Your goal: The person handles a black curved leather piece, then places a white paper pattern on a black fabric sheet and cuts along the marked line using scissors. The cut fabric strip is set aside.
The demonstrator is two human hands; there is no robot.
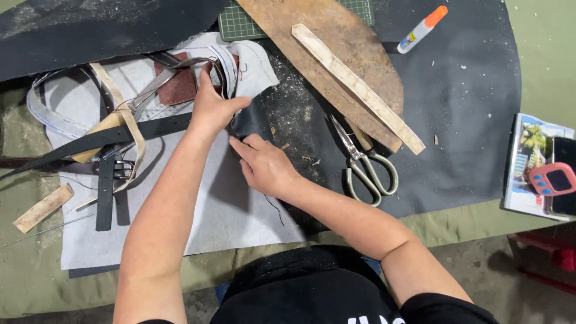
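Note:
My left hand [211, 108] presses down on a folded piece of black leather [252, 118] and pinches its upper edge, where white lining with stitching [240, 66] shows. My right hand [264, 165] grips the same black piece from below, fingers curled on its lower edge. The piece lies on a grey felt sheet [228, 210] in the middle of the table.
Metal scissors [363, 165] lie right of my hands on a large black leather sheet [468, 108]. A worn wooden board [336, 60] with a wooden strip [360, 87] sits behind. Black belts with a buckle [114, 162], a glue bottle [423, 29], a green cutting mat [237, 24], a pink timer [553, 179].

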